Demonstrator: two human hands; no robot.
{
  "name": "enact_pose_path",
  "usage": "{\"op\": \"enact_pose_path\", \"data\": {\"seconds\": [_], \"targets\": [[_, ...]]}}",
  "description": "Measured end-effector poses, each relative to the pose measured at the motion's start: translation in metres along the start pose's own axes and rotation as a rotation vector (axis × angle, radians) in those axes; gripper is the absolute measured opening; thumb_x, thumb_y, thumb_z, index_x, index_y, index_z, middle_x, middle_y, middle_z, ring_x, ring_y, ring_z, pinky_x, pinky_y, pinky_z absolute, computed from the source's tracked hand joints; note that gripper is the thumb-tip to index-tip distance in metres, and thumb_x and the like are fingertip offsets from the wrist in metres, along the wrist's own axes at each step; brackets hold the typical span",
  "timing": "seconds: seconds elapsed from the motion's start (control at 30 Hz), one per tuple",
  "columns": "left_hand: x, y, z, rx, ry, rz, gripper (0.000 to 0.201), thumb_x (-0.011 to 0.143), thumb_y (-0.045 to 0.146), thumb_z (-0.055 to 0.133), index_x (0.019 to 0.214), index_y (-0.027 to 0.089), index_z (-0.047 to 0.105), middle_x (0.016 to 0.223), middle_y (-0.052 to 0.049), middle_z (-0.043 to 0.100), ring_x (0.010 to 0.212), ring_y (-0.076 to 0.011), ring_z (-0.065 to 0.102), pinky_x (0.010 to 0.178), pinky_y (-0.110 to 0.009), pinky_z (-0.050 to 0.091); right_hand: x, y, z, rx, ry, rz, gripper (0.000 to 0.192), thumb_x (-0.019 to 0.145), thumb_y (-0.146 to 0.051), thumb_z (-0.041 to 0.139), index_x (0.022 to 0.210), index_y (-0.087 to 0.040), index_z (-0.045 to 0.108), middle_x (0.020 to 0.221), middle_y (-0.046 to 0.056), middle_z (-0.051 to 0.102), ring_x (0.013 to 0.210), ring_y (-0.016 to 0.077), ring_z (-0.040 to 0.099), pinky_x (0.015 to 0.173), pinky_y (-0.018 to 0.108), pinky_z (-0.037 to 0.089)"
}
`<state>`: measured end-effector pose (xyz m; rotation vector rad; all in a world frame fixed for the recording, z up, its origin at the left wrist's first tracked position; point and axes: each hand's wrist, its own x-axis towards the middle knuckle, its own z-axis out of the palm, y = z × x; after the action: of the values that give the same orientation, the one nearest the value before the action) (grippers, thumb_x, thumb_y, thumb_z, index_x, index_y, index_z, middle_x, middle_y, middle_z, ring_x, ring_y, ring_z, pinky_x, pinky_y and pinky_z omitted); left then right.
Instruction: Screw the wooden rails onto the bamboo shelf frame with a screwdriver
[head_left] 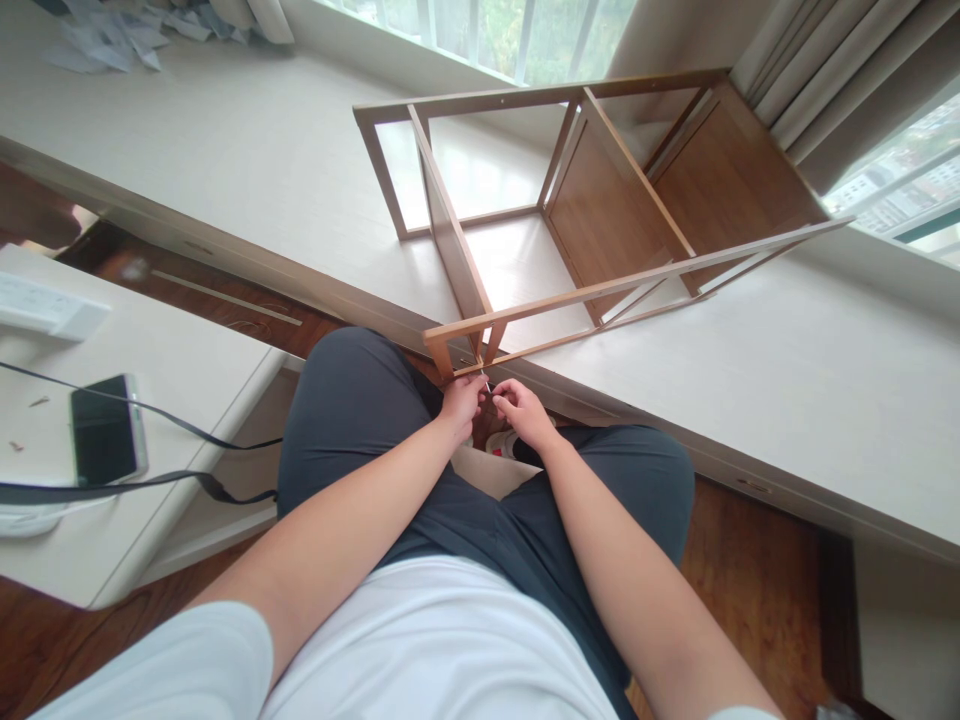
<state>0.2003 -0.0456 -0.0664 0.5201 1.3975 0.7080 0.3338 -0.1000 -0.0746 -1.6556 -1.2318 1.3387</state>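
Both hands, left hand (463, 398) and right hand (523, 408), are pinching a small metal fastener (487, 383) just below the wooden shelf frame (480, 330) corner, mid-frame.

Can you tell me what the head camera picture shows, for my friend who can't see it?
A seated person's left hand and right hand meet at the near corner of a wooden shelf frame lying on its side on a pale ledge. A phone and cables lie on a white table at left.

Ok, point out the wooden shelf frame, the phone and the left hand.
wooden shelf frame (450, 235): head view, on its upright middle panel.
phone (106, 430): head view, middle of its dark screen.
left hand (463, 397): head view, back of the hand.
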Motion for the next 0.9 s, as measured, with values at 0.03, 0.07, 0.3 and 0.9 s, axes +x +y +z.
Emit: {"op": "enact_pose_path", "data": {"seconds": [0.03, 0.07, 0.3, 0.9], "targets": [[0.0002, -0.0001, 0.0, 0.002, -0.001, 0.001, 0.015, 0.072, 0.03, 0.074, 0.074, 0.017, 0.065, 0.07, 0.0, 0.06, 0.056, -0.0081, 0.049, 0.046, -0.018, 0.03, 0.0, -0.0002, -0.0001, 0.008, 0.013, -0.01, 0.02, 0.086, -0.039, 0.057, 0.098, -0.023, 0.061, 0.064, -0.003, 0.06, 0.06, 0.0156, 0.056, 0.057, 0.025, 0.043], [0.0005, -0.0003, 0.0, 0.004, 0.0, 0.003, 0.016, 0.072, 0.03, 0.074, 0.074, 0.017, 0.065, 0.07, 0.0, 0.06, 0.056, -0.0081, 0.049, 0.046, -0.018, 0.03, 0.0, -0.0006, -0.0003, 0.016, 0.027, -0.02, 0.021, 0.086, -0.04, 0.057, 0.099, -0.023, 0.061, 0.065, -0.003, 0.06, 0.061, 0.0159, 0.056, 0.057, 0.025, 0.043], [0.0016, -0.0016, 0.0, 0.006, 0.006, 0.007, 0.018, 0.072, 0.032, 0.075, 0.073, 0.017, 0.065, 0.071, -0.001, 0.06, 0.056, -0.0083, 0.049, 0.045, -0.017, 0.03, -0.0006, -0.0021, -0.0001, -0.024, -0.008, -0.013, 0.02, 0.085, -0.036, 0.057, 0.099, -0.023, 0.064, 0.063, -0.003, 0.061, 0.058, 0.0153, 0.055, 0.057, 0.026, 0.043], [-0.0004, 0.0005, 0.0001, 0.021, 0.002, 0.013, 0.013, 0.075, 0.028, 0.072, 0.075, 0.016, 0.065, 0.069, 0.001, 0.059, 0.055, -0.0076, 0.049, 0.046, -0.018, 0.03, 0.0034, 0.0046, -0.0024, -0.014, 0.026, -0.027, 0.03, 0.088, -0.038, 0.056, 0.108, -0.02, 0.069, 0.066, -0.001, 0.064, 0.062, 0.0155, 0.058, 0.06, 0.026, 0.045]]}}
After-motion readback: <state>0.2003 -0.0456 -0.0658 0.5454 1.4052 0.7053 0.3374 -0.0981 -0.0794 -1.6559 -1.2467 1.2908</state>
